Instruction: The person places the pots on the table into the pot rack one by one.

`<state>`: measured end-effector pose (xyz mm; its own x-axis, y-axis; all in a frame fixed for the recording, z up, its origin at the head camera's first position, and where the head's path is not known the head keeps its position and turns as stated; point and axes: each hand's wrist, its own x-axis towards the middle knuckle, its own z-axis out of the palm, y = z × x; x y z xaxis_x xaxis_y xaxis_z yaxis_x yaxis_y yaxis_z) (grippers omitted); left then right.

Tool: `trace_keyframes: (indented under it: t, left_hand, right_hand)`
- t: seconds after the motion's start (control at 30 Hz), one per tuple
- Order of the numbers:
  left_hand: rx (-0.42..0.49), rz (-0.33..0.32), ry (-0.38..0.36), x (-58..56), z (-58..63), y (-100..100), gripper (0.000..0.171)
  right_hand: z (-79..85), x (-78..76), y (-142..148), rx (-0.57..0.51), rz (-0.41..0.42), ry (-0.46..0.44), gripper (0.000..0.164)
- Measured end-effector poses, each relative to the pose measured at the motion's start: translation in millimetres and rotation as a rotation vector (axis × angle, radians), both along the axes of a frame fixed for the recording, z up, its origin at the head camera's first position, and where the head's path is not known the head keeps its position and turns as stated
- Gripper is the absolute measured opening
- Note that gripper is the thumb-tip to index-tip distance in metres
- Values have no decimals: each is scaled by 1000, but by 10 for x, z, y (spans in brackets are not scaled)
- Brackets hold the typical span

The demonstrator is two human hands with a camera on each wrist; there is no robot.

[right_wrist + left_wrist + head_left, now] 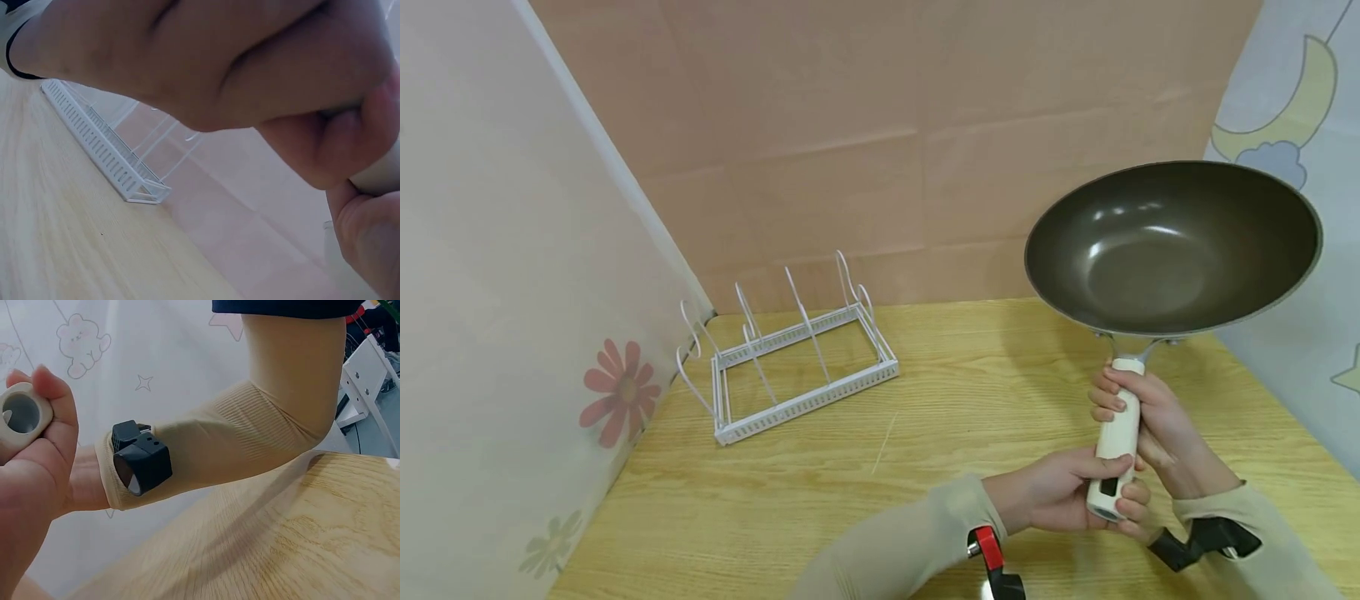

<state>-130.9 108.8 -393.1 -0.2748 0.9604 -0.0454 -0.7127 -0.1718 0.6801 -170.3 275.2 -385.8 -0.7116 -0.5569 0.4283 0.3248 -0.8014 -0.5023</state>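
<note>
A wok (1172, 250) with a dark brown inside is held up over the right side of the table, its bowl tipped toward the head camera. My right hand (1157, 412) grips the upper part of its cream handle (1118, 425), just below the metal bracket. Lower down, my left hand (1067, 487) holds the handle's end, with the thumb across the front near a dark slot. In the left wrist view the hollow handle end (25, 415) shows beside the fingers. The right wrist view has the curled right hand (250, 69) hiding most of the handle.
A white rack (805, 400) with upright wire dividers stands on the wooden table (760, 517), left of the hands. Behind it hangs a plain pinkish backdrop (820, 125). Patterned walls close in the left (490, 250) and right sides.
</note>
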Motion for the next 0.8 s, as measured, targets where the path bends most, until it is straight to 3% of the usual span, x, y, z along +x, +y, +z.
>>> trace_keyframes:
  t: [0.17,0.33,0.5,0.6,0.8]
  left_hand:
    - [64,15,-16,16,-43,-58,26]
    - [148,11,-15,39,-97,-121,31]
    - [260,-10,-1,50,-166,-179,17]
    - [307,-19,-11,57,-198,-200,8]
    - [379,-17,-8,65,-226,-238,18]
  right_hand:
    - [66,18,-57,118,-117,41,30]
    - [132,54,-141,373,-321,74,17]
    - [199,75,-238,568,-463,92,7]
    - [235,78,-296,657,-523,124,5]
    - [274,75,-391,734,-553,179,9]
